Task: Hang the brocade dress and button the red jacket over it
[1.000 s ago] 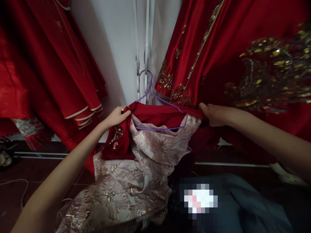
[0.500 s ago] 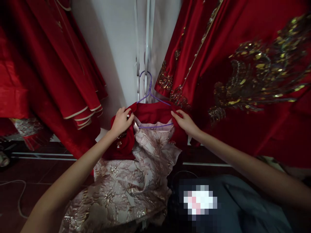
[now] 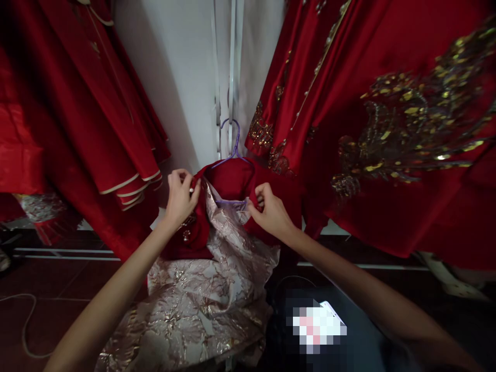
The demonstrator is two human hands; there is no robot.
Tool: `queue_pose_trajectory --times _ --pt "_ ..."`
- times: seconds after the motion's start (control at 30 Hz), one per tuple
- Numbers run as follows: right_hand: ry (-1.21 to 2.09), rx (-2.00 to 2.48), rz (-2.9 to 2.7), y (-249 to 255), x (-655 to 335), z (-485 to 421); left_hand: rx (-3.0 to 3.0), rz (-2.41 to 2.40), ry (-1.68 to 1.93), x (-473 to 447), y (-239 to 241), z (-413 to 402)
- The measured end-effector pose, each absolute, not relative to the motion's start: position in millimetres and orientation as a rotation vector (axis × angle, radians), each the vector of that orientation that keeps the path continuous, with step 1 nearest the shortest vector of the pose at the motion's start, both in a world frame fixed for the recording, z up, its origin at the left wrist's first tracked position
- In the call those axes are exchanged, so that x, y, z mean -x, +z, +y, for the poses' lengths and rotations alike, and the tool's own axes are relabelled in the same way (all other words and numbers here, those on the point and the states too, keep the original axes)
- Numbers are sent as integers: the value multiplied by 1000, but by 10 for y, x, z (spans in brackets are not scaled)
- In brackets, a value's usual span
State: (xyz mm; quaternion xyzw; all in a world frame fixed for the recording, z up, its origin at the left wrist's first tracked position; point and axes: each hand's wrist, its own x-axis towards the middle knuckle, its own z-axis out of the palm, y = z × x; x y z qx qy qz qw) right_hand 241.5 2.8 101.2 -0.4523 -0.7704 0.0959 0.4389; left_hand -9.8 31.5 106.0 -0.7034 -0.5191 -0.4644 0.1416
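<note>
A red jacket (image 3: 228, 178) and a pale pink brocade dress (image 3: 232, 253) hang layered on a purple wire hanger (image 3: 236, 142). Closed on the jacket's edge at its left shoulder is my left hand (image 3: 181, 199), with a pearl ring on one finger. Beaded trim shows on the red cloth just below it. At the right side of the neckline, my right hand (image 3: 271, 209) pinches the top edge of the dress beside the lower bar of the hanger. Its fingertips partly hide whether red cloth is caught too. The dress skirt spreads down toward me.
The hanger hooks on a white metal rail (image 3: 232, 77) against the pale wall. Red garments (image 3: 108, 119) with cream piping hang at left; a red gown (image 3: 387, 206) with gold sequins hangs at right. A lit phone (image 3: 329, 312), partly blurred, lies low right on dark cloth. A white cable (image 3: 29, 320) crosses the floor.
My right hand has shifted left and down from the jacket's shoulder to the dress neckline. My left hand has moved slightly left, and the jacket collar now sits narrower around the hanger.
</note>
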Motion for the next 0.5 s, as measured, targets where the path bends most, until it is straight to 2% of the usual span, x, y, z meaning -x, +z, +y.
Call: queue_pose_trajectory --times 0.13,0.23,0.37,0.43,0.5 --pt "513 1061 -1831 909 -2545 196 2175 -1666 -1372 -54 994 70" --pt "780 925 -1816 808 -2372 296 2467 -1546 -1271 -345 944 13" --pt "964 836 -1682 739 -2106 284 2699 -1422 -1122 -610 845 81" --pt "1020 839 -1607 728 -2063 246 2699 -1444 -1243 -629 757 120" --pt "1072 814 -1557 713 -2068 216 2645 -1485 -1511 -626 641 146"
